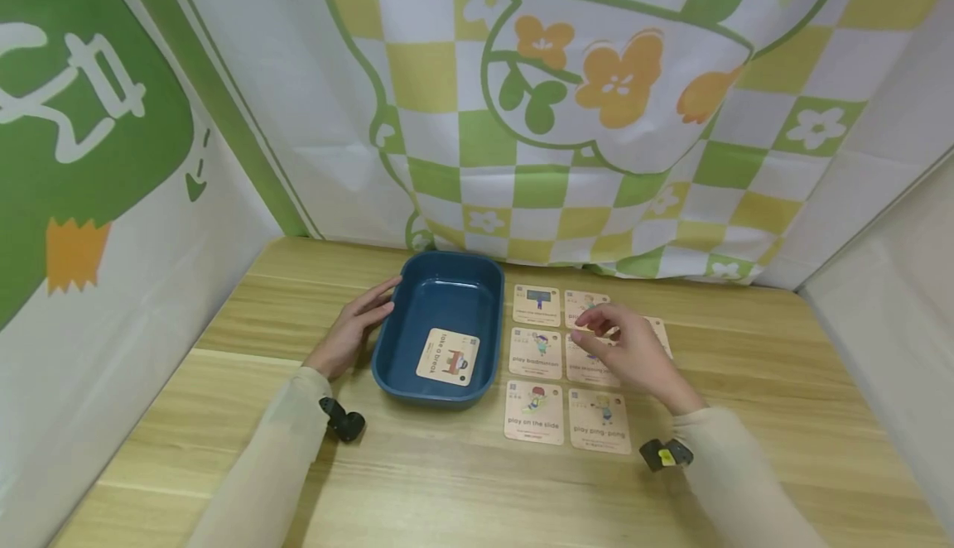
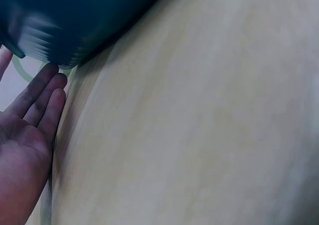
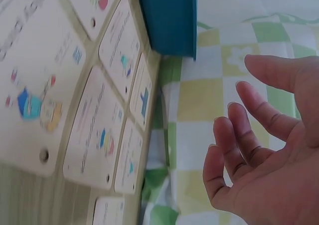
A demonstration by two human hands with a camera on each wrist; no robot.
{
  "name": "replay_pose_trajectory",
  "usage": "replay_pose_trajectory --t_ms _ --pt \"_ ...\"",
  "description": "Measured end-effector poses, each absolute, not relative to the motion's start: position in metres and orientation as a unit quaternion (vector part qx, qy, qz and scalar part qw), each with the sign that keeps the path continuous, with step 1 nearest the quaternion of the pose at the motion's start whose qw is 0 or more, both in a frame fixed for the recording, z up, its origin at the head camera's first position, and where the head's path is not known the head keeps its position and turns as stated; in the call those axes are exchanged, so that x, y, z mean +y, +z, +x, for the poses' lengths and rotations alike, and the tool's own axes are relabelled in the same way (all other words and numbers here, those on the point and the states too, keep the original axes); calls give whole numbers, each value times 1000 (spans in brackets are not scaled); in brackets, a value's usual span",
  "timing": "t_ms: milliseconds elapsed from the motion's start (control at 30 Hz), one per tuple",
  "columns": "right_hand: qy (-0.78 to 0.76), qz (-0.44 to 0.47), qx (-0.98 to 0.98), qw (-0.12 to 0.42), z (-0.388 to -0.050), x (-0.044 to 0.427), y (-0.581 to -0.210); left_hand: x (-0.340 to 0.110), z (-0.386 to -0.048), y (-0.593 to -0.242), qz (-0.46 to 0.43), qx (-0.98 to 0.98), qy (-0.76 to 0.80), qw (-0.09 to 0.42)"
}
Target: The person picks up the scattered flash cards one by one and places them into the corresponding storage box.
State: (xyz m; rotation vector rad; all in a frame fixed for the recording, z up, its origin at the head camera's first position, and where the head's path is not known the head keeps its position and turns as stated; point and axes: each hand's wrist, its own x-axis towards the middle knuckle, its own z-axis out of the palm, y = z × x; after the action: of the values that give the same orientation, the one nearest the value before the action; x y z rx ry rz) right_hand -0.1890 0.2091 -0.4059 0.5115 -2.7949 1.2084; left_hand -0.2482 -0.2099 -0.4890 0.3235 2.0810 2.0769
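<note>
A dark blue tray [image 1: 440, 391] stands on the table with one card [image 1: 449, 357], reading "take a break", lying in it. My left hand [image 1: 354, 329] rests with extended fingers against the tray's left side. Above the cards right of the tray hovers my right hand [image 1: 629, 349], its fingers loosely bent and nothing between them. In the right wrist view that hand [image 3: 269, 140] is apart from the cards. It partly hides a card in the middle row [image 1: 589, 370] and one in the top row [image 1: 585, 300].
Among several cards laid in rows are "play badminton" [image 1: 535, 354], "play on the slide" [image 1: 533, 413], "play ping-pong" [image 1: 599, 422] and a blackboard card [image 1: 536, 305]. Another card [image 1: 659, 333] lies behind the right hand. A patterned curtain [image 1: 484, 200] hangs at the table's back edge.
</note>
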Motion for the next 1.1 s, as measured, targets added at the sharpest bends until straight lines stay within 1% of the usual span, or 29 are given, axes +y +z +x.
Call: replay_pose_trajectory --t_ms 167,333,667,933,1100 --pt "386 158 -908 34 -190 223 -406 -210 -248 -488 107 702 698 92" --pt "383 135 -913 23 -192 237 -410 -210 -248 -489 108 702 698 93" --pt "360 111 -926 19 -198 265 -419 -210 -248 -489 108 700 700 94" --pt "346 94 -933 6 -203 282 -421 -211 -248 -489 106 700 700 94" --pt "345 81 -935 -13 -209 294 -427 -211 -248 -490 108 700 700 95"
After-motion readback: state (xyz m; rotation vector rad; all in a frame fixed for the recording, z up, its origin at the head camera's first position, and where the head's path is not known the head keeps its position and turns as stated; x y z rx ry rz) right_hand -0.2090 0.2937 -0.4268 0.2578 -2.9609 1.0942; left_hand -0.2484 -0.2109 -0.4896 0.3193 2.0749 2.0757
